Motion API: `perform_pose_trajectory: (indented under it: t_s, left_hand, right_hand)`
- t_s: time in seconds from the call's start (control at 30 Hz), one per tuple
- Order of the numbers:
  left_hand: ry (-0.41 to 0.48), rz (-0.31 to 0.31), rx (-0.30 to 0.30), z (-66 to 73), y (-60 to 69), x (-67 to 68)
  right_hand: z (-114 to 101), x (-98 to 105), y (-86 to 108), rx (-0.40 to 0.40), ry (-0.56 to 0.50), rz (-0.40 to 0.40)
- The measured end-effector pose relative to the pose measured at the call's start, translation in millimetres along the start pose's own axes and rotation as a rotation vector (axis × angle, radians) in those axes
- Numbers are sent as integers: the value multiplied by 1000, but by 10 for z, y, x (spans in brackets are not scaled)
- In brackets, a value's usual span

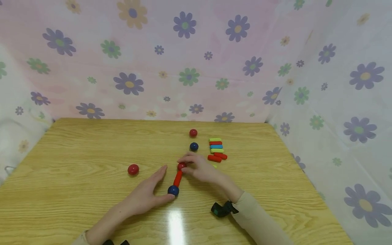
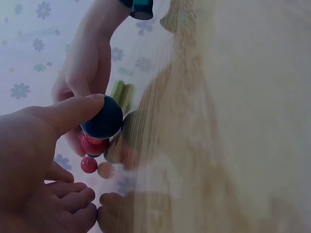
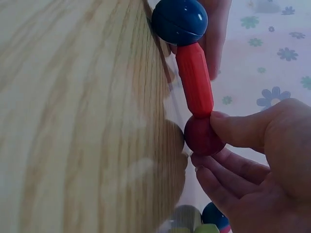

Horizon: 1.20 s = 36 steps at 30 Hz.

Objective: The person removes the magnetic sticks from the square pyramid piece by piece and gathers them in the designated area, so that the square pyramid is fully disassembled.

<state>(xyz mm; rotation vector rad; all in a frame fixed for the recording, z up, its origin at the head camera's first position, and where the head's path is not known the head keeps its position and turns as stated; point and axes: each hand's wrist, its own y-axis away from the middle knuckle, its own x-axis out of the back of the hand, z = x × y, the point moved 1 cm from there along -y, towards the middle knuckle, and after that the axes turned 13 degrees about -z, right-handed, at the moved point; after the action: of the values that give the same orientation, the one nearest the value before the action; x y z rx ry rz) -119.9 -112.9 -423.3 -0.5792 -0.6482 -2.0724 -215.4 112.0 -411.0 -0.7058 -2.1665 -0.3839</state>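
Observation:
On the wooden table, a red rod (image 1: pixel 177 179) joins a dark blue ball (image 1: pixel 173 191) at its near end to a red ball (image 1: pixel 181 166) at its far end. My right hand (image 1: pixel 200 169) pinches that red ball between thumb and fingers, as the right wrist view shows close up, with the red rod (image 3: pixel 195 80) leading to the blue ball (image 3: pixel 180 22). My left hand (image 1: pixel 142 195) is spread on the left side of the piece. Its thumb touches the blue ball (image 2: pixel 104 119), while the other fingers stand apart from it.
A loose red ball (image 1: pixel 133 169) lies left of the hands. Farther back are another red ball (image 1: pixel 193 132) and a blue ball (image 1: pixel 194 146). Several coloured rods (image 1: pixel 216 147) lie beside them, and a yellow-green rod (image 1: pixel 215 166) is partly hidden by the right hand. Flowered cloth (image 1: pixel 188 76) hangs behind.

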Motion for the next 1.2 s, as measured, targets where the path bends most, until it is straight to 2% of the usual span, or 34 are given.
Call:
perform_pose_trajectory:
  t_s: [0.33, 0.47, 0.57, 0.8, 1.03, 1.2]
  left_hand:
    - [27, 82, 12, -30, 43, 70]
    - [32, 94, 7, -28, 44, 88]
    - [39, 109, 5, -21, 47, 92]
    - [80, 185, -58, -15, 30, 89]
    - [191, 221, -46, -26, 9, 80]
    - [206, 227, -36, -32, 5, 79]
  right_hand:
    - [-12, 28, 177, -74, 61, 0]
    - [-24, 24, 216, -89, 80, -10]
    - [-37, 16, 232, -83, 108, -6]
    - [-52, -22, 253, -53, 151, 18]
    - [-44, -77, 253, -36, 169, 7]
    - [-53, -102, 255, -7, 172, -5]
